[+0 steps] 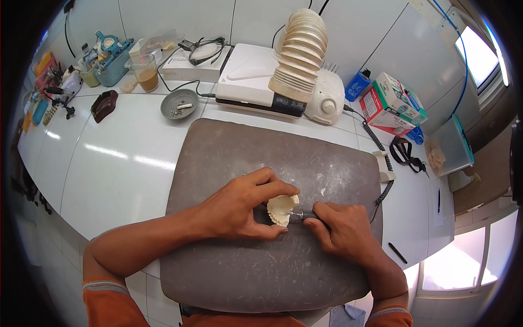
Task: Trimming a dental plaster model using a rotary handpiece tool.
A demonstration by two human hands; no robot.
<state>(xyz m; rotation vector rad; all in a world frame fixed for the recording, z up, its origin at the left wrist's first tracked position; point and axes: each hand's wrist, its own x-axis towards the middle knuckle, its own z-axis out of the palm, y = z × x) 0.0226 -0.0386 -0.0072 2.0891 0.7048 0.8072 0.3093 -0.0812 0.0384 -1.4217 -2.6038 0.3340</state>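
My left hand (252,204) grips a cream dental cast (279,210) with a toothed, curved edge, fingers over its top and thumb at its lower side. My right hand (340,229) is wrapped round a dark rotary handpiece (309,216), whose thin metal tip is at the right side of the cast. Both hands are over a worn grey-brown pad (272,272) on a white worktop (109,174).
Along the back stand a white machine (245,76) with a ribbed hose (297,43), a control unit (327,101), a glass of brown liquid (146,73), a metal dish (169,109) and boxes (389,103). A black pen (397,252) lies right of the pad.
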